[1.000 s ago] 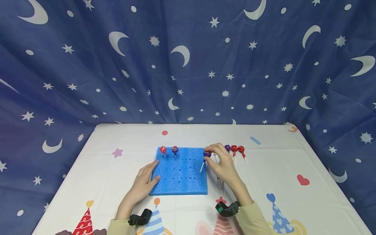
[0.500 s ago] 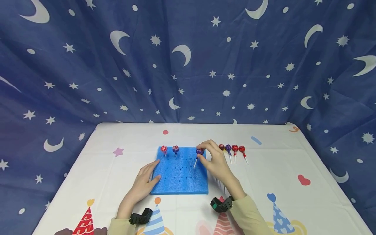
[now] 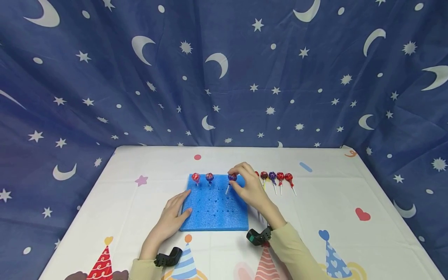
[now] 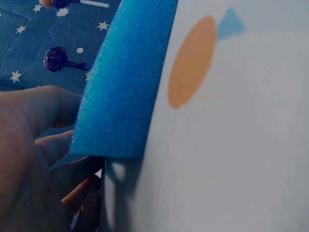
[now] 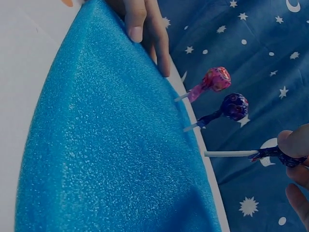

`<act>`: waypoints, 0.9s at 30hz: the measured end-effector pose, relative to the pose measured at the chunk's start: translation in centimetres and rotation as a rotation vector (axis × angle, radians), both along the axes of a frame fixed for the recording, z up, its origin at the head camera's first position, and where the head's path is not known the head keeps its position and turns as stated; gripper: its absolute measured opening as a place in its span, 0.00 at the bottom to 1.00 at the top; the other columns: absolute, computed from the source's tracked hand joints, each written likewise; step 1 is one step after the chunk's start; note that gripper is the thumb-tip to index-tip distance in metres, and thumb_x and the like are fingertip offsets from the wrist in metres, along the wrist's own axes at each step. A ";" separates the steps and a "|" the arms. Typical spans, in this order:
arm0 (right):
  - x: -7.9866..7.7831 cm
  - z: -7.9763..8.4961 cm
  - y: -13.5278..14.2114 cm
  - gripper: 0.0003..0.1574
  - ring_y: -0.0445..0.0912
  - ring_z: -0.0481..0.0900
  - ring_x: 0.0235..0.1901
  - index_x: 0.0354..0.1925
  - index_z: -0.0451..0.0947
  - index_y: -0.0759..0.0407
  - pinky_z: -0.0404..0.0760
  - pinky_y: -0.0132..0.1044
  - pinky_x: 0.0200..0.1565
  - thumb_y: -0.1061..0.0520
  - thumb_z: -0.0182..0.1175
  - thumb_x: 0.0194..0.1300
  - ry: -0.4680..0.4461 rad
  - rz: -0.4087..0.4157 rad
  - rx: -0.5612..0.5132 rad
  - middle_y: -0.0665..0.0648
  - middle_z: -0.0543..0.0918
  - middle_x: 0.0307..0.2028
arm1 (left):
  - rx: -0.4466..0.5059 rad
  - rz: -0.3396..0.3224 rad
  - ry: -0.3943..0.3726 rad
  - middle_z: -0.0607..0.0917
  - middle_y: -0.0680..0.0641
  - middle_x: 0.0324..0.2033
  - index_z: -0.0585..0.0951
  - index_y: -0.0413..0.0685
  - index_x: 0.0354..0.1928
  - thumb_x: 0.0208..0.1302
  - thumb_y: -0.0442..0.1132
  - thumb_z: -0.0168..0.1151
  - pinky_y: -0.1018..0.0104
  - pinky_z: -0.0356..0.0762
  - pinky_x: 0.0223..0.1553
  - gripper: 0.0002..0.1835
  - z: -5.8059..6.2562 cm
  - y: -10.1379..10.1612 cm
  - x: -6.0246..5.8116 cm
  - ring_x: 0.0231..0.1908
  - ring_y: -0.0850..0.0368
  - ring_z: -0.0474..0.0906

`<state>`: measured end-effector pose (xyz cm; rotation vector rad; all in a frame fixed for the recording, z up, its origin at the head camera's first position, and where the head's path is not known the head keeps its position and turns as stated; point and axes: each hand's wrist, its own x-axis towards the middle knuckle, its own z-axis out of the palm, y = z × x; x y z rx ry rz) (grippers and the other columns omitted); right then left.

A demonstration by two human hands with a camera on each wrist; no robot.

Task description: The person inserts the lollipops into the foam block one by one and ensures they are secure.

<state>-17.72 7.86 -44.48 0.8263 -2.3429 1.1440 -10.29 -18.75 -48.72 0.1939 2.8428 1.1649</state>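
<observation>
A blue foam board (image 3: 213, 221) with rows of small holes lies on the table. My right hand (image 3: 250, 190) pinches a purple-wrapped lollipop (image 3: 232, 177) by its head, over the board's back right part. In the right wrist view that lollipop's white stick (image 5: 229, 153) points toward the board. A pink-red lollipop (image 5: 217, 79) and a purple one (image 5: 234, 107) stand with their sticks in the board's back row. My left hand (image 3: 171, 216) rests along the board's left edge, fingers loosely extended, as the left wrist view (image 4: 43, 145) also shows.
Right of the board lies a row of lollipops, among them a purple one (image 3: 272, 175) and a red one (image 3: 288, 177). My right hand and forearm partly hide others. The white tablecloth (image 3: 322, 202) has printed party shapes. A dark blue starry curtain (image 3: 224, 101) hangs behind.
My right hand has moved left with the purple lollipop, from the board's right edge to over its back part. More of the lollipop row shows behind it. My left hand has stayed put.
</observation>
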 end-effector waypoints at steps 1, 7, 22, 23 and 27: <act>-0.1 0.0 -0.1 0.16 0.43 0.76 0.41 0.43 0.79 0.58 0.82 0.44 0.46 0.67 0.68 0.55 0.002 0.006 -0.002 0.53 0.78 0.41 | 0.001 0.001 0.001 0.63 0.40 0.71 0.60 0.49 0.73 0.68 0.41 0.55 0.30 0.49 0.68 0.32 0.0 0.0 0.0 0.72 0.38 0.50; -0.8 -0.2 -0.8 0.15 0.43 0.75 0.42 0.42 0.79 0.58 0.80 0.39 0.48 0.67 0.68 0.55 0.035 0.042 0.001 0.53 0.78 0.41 | 0.011 0.007 -0.002 0.63 0.40 0.71 0.60 0.49 0.73 0.68 0.41 0.54 0.30 0.48 0.68 0.32 0.0 0.0 0.0 0.72 0.39 0.51; -1.5 -0.5 -1.8 0.16 0.43 0.74 0.43 0.42 0.78 0.55 0.78 0.37 0.46 0.68 0.67 0.55 0.043 0.047 0.057 0.51 0.77 0.40 | 0.012 -0.001 -0.018 0.63 0.40 0.71 0.59 0.49 0.73 0.69 0.41 0.55 0.30 0.48 0.68 0.32 0.3 0.1 0.1 0.73 0.38 0.50; -1.5 -0.5 -1.8 0.16 0.43 0.74 0.43 0.42 0.78 0.55 0.79 0.37 0.46 0.68 0.67 0.55 0.040 0.046 0.062 0.51 0.77 0.40 | 0.013 -0.002 -0.018 0.63 0.40 0.71 0.59 0.49 0.73 0.69 0.41 0.55 0.30 0.48 0.68 0.32 0.3 0.1 0.1 0.73 0.38 0.50; -1.5 -0.5 -1.8 0.15 0.43 0.74 0.43 0.41 0.79 0.55 0.79 0.37 0.47 0.68 0.67 0.56 0.031 0.039 0.082 0.51 0.78 0.40 | 0.016 -0.002 -0.019 0.63 0.40 0.71 0.59 0.50 0.73 0.69 0.41 0.55 0.30 0.48 0.68 0.32 0.3 0.0 0.1 0.73 0.39 0.50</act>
